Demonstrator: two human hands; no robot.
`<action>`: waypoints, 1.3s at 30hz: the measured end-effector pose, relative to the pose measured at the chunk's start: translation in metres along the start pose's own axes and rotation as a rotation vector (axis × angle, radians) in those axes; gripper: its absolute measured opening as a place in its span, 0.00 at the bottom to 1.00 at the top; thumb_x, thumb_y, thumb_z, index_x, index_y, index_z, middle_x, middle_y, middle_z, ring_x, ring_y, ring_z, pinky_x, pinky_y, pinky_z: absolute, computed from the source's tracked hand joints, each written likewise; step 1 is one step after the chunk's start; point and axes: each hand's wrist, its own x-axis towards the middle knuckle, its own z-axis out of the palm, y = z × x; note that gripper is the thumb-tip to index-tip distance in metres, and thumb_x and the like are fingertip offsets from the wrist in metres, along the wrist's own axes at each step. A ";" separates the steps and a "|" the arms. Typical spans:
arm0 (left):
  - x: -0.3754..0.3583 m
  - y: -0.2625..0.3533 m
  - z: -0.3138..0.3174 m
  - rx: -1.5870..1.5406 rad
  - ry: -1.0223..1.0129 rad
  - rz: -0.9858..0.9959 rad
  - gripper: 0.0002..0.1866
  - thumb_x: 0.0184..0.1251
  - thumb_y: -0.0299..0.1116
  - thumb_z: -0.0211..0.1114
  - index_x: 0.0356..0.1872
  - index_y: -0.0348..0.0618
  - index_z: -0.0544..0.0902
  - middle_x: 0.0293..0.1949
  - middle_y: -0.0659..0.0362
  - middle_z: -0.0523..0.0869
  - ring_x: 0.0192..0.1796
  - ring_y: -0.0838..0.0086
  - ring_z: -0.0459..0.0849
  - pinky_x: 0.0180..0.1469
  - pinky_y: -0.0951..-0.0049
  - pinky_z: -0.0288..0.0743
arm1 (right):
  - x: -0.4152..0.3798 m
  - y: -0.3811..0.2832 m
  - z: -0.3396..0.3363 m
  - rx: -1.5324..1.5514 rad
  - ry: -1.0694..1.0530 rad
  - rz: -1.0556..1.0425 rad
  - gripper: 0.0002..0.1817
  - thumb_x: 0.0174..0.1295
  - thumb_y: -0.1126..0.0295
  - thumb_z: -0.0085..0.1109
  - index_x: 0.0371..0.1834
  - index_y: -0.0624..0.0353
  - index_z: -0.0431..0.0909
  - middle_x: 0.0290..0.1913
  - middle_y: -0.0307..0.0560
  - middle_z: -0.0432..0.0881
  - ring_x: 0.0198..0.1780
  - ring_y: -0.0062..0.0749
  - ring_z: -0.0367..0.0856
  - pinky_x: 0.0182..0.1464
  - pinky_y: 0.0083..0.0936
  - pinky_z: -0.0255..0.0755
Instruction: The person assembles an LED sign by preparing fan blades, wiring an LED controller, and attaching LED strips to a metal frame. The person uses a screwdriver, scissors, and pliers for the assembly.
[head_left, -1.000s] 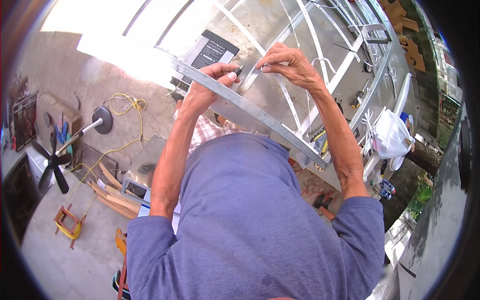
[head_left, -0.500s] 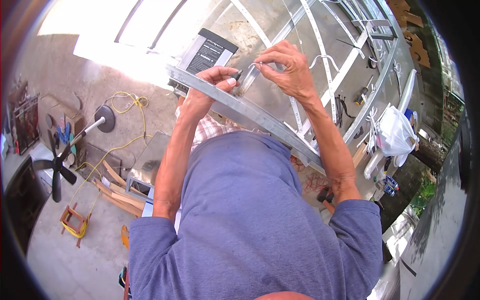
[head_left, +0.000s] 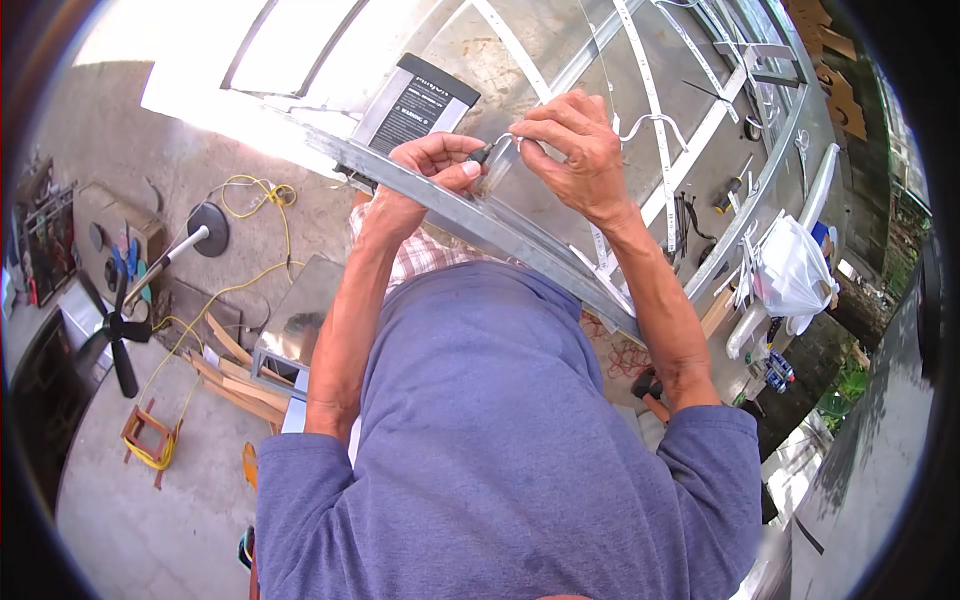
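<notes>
My left hand [head_left: 408,180] is closed in a pinch around a small black cylindrical piece [head_left: 479,156], just above a grey metal rail [head_left: 480,226]. With thumb and fingertips together, my right hand [head_left: 578,160] grips a thin white wire [head_left: 502,141]. The wire arches across the gap between my hands, and its near end is at the tip of the black piece. Whether it goes inside is too small to tell. White strips with small marks along them [head_left: 640,75] run across the metal frame beyond my right hand.
A black-and-grey box with printed text [head_left: 415,108] lies past my left hand. To the right are a screwdriver [head_left: 727,194] and a white plastic bag [head_left: 792,262]. A fan [head_left: 115,328], yellow cord [head_left: 288,225] and wood pieces [head_left: 245,390] occupy the left floor.
The white wire's end and the black piece have come together, where a gap showed before. My right hand has shifted slightly down. The fan blades have turned.
</notes>
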 end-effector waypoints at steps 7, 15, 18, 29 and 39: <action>0.003 -0.005 -0.002 -0.037 0.003 -0.017 0.14 0.65 0.25 0.70 0.51 0.35 0.84 0.35 0.56 0.89 0.30 0.83 0.81 0.31 0.83 0.75 | -0.001 0.002 0.002 -0.006 -0.014 -0.016 0.12 0.48 0.78 0.71 0.36 0.53 0.87 0.37 0.35 0.85 0.42 0.30 0.80 0.49 0.29 0.68; 0.004 -0.007 -0.002 -0.032 -0.008 -0.007 0.14 0.64 0.25 0.71 0.50 0.34 0.84 0.34 0.56 0.89 0.29 0.84 0.80 0.29 0.84 0.73 | -0.001 0.007 0.005 -0.006 -0.009 -0.057 0.11 0.47 0.76 0.71 0.35 0.53 0.85 0.35 0.34 0.83 0.41 0.29 0.77 0.46 0.30 0.66; 0.004 -0.007 -0.002 -0.040 -0.007 -0.009 0.14 0.64 0.25 0.71 0.50 0.34 0.84 0.34 0.56 0.89 0.29 0.84 0.80 0.29 0.84 0.73 | -0.001 0.006 0.005 -0.004 -0.015 -0.058 0.11 0.47 0.76 0.70 0.35 0.53 0.85 0.35 0.34 0.83 0.41 0.30 0.77 0.45 0.30 0.66; 0.005 -0.007 -0.001 -0.044 -0.004 -0.022 0.14 0.64 0.25 0.71 0.49 0.33 0.84 0.33 0.56 0.89 0.29 0.83 0.80 0.29 0.83 0.73 | 0.000 0.004 0.003 -0.050 -0.038 -0.085 0.12 0.46 0.76 0.71 0.36 0.55 0.85 0.36 0.36 0.83 0.42 0.31 0.79 0.47 0.31 0.67; 0.005 -0.003 0.001 -0.040 0.019 -0.044 0.13 0.64 0.26 0.71 0.49 0.32 0.85 0.32 0.55 0.89 0.27 0.82 0.82 0.28 0.83 0.76 | 0.000 0.003 0.004 -0.076 -0.049 -0.141 0.12 0.45 0.75 0.70 0.36 0.57 0.83 0.36 0.37 0.81 0.42 0.32 0.79 0.46 0.32 0.69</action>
